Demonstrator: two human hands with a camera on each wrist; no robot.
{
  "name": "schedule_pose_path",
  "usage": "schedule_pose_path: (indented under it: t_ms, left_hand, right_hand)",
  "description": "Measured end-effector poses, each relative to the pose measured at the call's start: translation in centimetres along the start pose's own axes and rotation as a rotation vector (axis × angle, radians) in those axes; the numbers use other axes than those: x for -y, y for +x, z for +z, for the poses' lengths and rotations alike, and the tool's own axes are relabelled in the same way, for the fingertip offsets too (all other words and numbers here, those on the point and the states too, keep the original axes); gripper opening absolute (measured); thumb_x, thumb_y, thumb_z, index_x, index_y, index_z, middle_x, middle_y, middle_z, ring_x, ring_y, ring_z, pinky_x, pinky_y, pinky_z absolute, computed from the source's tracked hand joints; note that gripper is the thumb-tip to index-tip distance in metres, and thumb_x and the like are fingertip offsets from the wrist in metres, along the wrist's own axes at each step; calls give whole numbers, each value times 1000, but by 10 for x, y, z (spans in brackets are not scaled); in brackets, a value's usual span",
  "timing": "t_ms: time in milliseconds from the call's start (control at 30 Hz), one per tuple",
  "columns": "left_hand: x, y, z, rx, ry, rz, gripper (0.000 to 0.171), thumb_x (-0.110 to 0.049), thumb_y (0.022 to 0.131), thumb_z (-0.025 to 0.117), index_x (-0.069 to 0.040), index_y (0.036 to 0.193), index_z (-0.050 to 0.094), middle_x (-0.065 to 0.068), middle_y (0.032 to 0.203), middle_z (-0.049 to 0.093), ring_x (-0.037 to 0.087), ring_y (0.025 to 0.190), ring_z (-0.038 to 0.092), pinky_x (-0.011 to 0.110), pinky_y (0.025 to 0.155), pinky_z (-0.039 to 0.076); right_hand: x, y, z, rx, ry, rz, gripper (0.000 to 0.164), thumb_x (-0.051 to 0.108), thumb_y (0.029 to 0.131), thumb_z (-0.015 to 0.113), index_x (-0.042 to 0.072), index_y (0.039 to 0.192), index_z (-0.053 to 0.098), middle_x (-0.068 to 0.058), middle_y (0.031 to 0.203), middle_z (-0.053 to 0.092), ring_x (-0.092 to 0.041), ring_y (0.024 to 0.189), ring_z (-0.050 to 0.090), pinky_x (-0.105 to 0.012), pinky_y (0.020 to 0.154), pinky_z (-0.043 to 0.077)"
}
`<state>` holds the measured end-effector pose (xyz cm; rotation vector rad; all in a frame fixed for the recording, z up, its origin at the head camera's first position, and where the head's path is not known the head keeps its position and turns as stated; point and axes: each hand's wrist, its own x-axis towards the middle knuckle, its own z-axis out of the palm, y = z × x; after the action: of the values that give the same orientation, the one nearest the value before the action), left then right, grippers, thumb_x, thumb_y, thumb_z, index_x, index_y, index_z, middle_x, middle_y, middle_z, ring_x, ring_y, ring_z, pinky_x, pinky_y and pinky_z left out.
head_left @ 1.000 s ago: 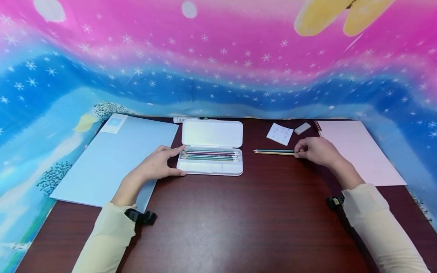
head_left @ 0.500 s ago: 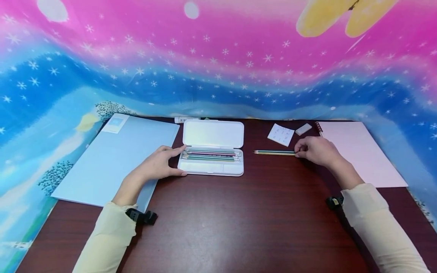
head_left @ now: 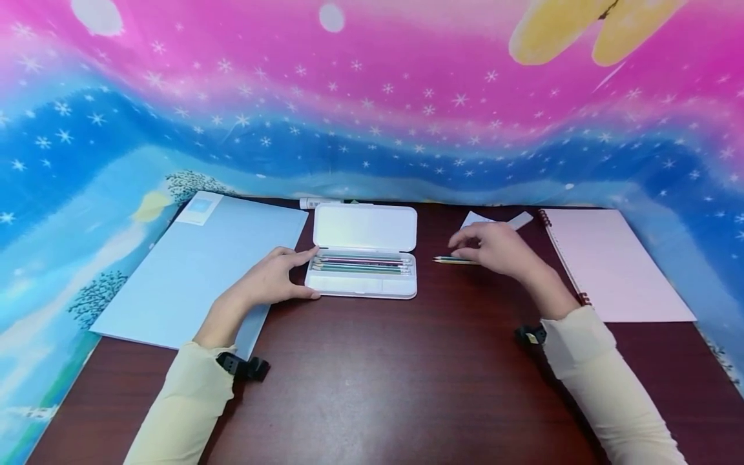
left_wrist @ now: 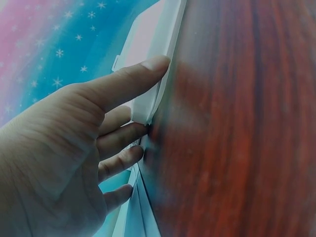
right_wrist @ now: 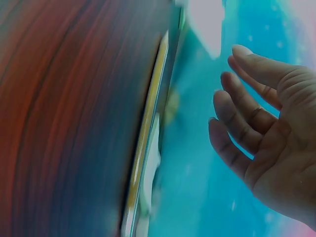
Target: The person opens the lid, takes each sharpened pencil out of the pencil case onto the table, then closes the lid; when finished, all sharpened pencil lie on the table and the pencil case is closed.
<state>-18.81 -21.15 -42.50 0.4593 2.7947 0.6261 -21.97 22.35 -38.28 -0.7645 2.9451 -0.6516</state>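
A white pencil case point(head_left: 343, 286) lies with its lid raised at the back of the table, several pencils point(head_left: 361, 265) in its rear compartment. My left hand point(head_left: 264, 279) holds the case's left end, thumb at the front edge and index finger near the hinge. In the left wrist view the thumb point(left_wrist: 133, 79) presses along the white side. Right of the case lie two loose pencils point(head_left: 450, 260), their points toward it. Above them is my right hand point(head_left: 500, 248), partly hiding them. The right wrist view shows its relaxed fingers apart from the yellow pencil point(right_wrist: 148, 118), holding nothing.
A light blue folder point(head_left: 192, 271) lies left, under the left forearm. A pink spiral notebook point(head_left: 628, 265) lies at right. Behind the right hand are a partly hidden printed white square point(head_left: 473, 218) and an eraser point(head_left: 521, 220). A white tube point(head_left: 310, 203) lies behind the case.
My right hand has let go of the two pencils' rear ends and moved left over them. The pencils stay on the table. My left hand keeps its place on the case.
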Motion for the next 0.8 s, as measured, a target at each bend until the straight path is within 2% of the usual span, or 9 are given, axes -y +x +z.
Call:
schedule_pose_path:
  t_ms: [167, 267, 500, 633, 800]
  left_hand:
    - [1, 1, 1, -4, -11, -2, 96, -51, 80, 83, -22, 159, 36, 22, 146, 52, 35, 136, 43, 58, 106, 43]
    - [1, 1, 2, -10, -12, -3, 97, -51, 79, 84, -23, 158, 36, 21, 146, 53, 35, 136, 42, 58, 107, 43]
    - [0, 1, 2, -8, -12, 3, 96, -50, 79, 84, -22, 158, 36, 19, 147, 53, 34, 136, 42, 57, 107, 43]
    - [0, 1, 0, -11, -14, -4, 97, -49, 79, 84, -22, 158, 36, 18, 147, 53, 33, 136, 42, 57, 107, 43]
    - [0, 1, 0, -12, -11, -3, 96, -49, 79, 84, -22, 158, 37, 18, 146, 54, 33, 136, 42, 56, 107, 43]
  right_hand:
    - [32, 21, 20, 75, 30, -59, 19, 25, 92, 76, 21, 110, 80, 3, 109, 77, -15, 95, 68, -42, 88, 53]
    - [50, 30, 32, 128, 22, -92, 19, 26, 93, 76, 23, 111, 80, 4, 110, 77, -14, 92, 67, -39, 84, 53]
    - [75, 42, 52, 262, -95, -101, 21, 24, 95, 73, 25, 114, 80, 4, 110, 77, -12, 88, 65, -35, 81, 53]
    - [81, 45, 57, 267, -130, -94, 20, 23, 95, 73, 24, 113, 80, 2, 112, 77, -13, 89, 65, -34, 79, 52]
    - [79, 44, 57, 228, -106, -92, 11, 22, 93, 75, 24, 103, 80, 5, 90, 72, -14, 78, 58, -32, 71, 47]
